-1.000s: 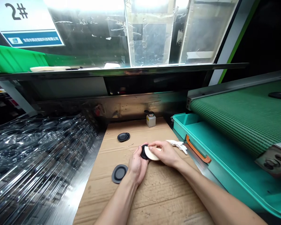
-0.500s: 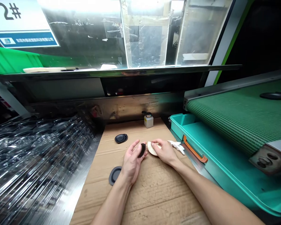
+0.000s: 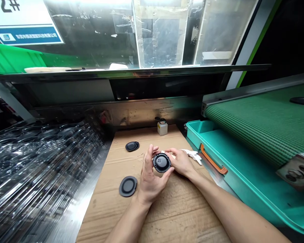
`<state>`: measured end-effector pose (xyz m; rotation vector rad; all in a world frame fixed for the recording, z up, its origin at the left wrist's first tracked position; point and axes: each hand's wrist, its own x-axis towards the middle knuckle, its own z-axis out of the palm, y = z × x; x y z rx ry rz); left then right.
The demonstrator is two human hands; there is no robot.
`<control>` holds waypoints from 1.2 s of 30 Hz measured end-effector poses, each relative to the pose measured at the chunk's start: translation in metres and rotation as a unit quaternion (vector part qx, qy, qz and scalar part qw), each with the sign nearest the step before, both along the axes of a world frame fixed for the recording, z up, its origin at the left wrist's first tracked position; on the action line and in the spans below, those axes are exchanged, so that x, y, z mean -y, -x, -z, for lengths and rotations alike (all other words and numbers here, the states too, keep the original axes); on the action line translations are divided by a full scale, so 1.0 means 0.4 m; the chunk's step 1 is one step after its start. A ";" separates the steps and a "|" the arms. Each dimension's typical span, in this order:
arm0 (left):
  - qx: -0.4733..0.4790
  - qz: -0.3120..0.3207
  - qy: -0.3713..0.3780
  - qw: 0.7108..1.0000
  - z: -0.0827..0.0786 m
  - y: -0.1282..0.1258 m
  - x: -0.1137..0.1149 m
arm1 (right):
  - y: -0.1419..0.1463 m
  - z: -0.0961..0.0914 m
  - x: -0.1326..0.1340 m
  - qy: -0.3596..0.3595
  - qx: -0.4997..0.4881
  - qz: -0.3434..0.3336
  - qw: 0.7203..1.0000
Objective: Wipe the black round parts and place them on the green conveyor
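My left hand [image 3: 149,177] holds a round black part [image 3: 161,162] upright between thumb and fingers, its face turned toward me, above the cardboard sheet [image 3: 157,209]. My right hand [image 3: 181,162] is curled just behind and to the right of the part, fingertips touching its edge; a bit of the cream pad shows under its fingers. Two more black oval parts lie flat on the cardboard, one at the near left [image 3: 128,186] and one farther back [image 3: 132,146].
A small white bottle [image 3: 162,127] stands at the cardboard's far edge. A white cloth [image 3: 192,154] lies right of my hands. A teal tray [image 3: 243,182] with an orange handle sits under a green conveyor belt [image 3: 263,125]. Clear plastic trays [image 3: 40,165] are stacked at left.
My left hand has lifted and turned the black part so that its face points at me. The cream pad in my right hand has dropped mostly out of sight behind the part.
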<state>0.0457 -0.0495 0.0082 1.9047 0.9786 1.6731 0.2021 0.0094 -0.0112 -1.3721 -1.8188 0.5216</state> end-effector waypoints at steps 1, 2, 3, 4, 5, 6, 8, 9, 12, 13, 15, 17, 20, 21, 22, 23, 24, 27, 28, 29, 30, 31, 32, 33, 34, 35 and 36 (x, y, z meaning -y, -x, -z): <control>-0.004 -0.002 -0.005 1.000 0.001 0.001 0.000 | 0.000 0.001 0.001 0.000 -0.002 -0.001 1.000; -0.006 -0.003 -0.008 1.000 0.001 0.001 0.001 | 0.000 0.001 0.001 0.001 -0.003 -0.002 1.000; -0.005 -0.003 -0.012 1.000 0.000 0.001 0.002 | 0.000 0.000 0.002 0.002 -0.004 -0.004 1.000; 0.000 -0.002 -0.013 1.000 -0.001 0.001 0.004 | 0.001 -0.001 0.002 0.003 -0.004 -0.005 1.000; 0.005 0.000 -0.009 1.000 -0.003 0.001 0.005 | 0.001 -0.002 0.003 0.005 -0.003 -0.006 1.000; 0.011 0.006 0.005 1.000 -0.006 0.001 0.006 | 0.000 -0.004 0.003 0.007 -0.002 -0.006 1.000; 0.033 0.025 0.079 0.996 -0.014 0.002 0.002 | -0.001 -0.008 0.004 0.009 0.001 -0.008 1.000; 0.054 0.038 0.138 0.988 -0.019 0.004 -0.002 | -0.001 -0.010 0.005 0.008 0.003 -0.009 1.000; 0.184 0.072 0.321 0.926 -0.029 0.016 -0.023 | -0.004 -0.013 0.006 0.005 0.016 -0.020 1.000; 0.238 0.079 0.363 0.898 -0.031 0.023 -0.031 | -0.005 -0.013 0.007 0.006 0.019 -0.021 1.000; 0.328 0.089 0.413 0.845 -0.034 0.039 -0.044 | -0.005 -0.015 0.008 0.007 0.024 -0.012 1.000; 0.381 0.099 0.439 0.808 -0.035 0.058 -0.055 | -0.005 -0.022 0.010 0.004 0.045 -0.004 0.999; 0.440 0.130 0.458 0.761 -0.037 0.080 -0.065 | -0.012 -0.050 0.015 -0.030 0.122 0.010 0.992; 0.458 0.148 0.461 0.745 -0.037 0.086 -0.067 | -0.017 -0.063 0.016 -0.051 0.151 0.027 0.987; 0.474 0.167 0.463 0.730 -0.037 0.090 -0.069 | -0.025 -0.076 0.017 -0.073 0.178 0.052 0.980; 0.487 0.182 0.466 0.716 -0.037 0.093 -0.071 | -0.034 -0.086 0.018 -0.093 0.202 0.080 0.972; 0.497 0.193 0.468 0.705 -0.036 0.096 -0.073 | -0.046 -0.094 0.018 -0.106 0.223 0.104 0.963; 0.520 0.196 0.473 0.684 -0.032 0.101 -0.078 | -0.092 -0.097 0.009 -0.099 0.284 0.151 0.942; 0.525 0.196 0.472 0.680 -0.030 0.103 -0.080 | -0.106 -0.092 0.004 -0.075 0.300 0.155 0.938; 0.529 0.196 0.472 0.678 -0.029 0.104 -0.082 | -0.117 -0.088 -0.002 -0.044 0.309 0.154 0.938; 0.531 0.195 0.471 0.677 -0.028 0.105 -0.083 | -0.124 -0.084 -0.006 -0.013 0.305 0.145 0.941; 0.531 0.194 0.470 0.678 -0.027 0.104 -0.084 | -0.125 -0.081 -0.009 0.010 0.286 0.127 0.950; 0.529 0.191 0.470 0.681 -0.025 0.103 -0.085 | -0.118 -0.081 -0.010 0.017 0.252 0.105 0.962; 0.524 0.187 0.470 0.685 -0.023 0.100 -0.084 | -0.104 -0.082 -0.006 0.008 0.207 0.079 0.975; 0.518 0.181 0.471 0.690 -0.021 0.095 -0.083 | -0.083 -0.084 0.001 -0.014 0.158 0.052 0.986; 0.512 0.174 0.471 0.697 -0.018 0.087 -0.081 | -0.057 -0.085 0.011 -0.040 0.115 0.023 0.992; 0.506 0.168 0.467 0.705 -0.014 0.078 -0.077 | -0.028 -0.084 0.024 -0.065 0.085 -0.008 0.994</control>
